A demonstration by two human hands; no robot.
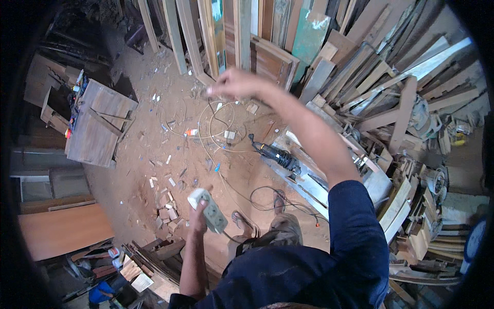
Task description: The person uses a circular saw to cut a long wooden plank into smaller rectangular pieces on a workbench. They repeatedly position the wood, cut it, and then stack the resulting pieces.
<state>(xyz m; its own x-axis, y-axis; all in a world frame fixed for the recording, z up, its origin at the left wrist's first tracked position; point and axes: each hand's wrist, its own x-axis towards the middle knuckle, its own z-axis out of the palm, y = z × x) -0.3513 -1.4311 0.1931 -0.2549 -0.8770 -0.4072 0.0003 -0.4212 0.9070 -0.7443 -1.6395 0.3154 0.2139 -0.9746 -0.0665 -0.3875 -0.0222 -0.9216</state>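
My left hand [197, 219] is closed around a pale multi-socket power strip [212, 212], its socket face turned up. A dark cord runs from the strip's lower end toward my legs. My right arm reaches far forward, and my right hand [235, 84] is smeared by motion above the floor. Its fingers seem curled, but whether anything is in them does not show. Below that hand, a thin yellowish cable [211, 129] lies in loose loops on the ground. A black corded power tool [278, 155] rests on a pale board [309, 191] to the right.
Wooden planks and frames [239, 36] lean at the back. Piled timber offcuts [411, 201] crowd the right side. A small wooden table [98, 121] stands at left. Wood blocks [167, 211] and litter are strewn over the dirt floor, and a dark cord [257, 191] curls near my feet.
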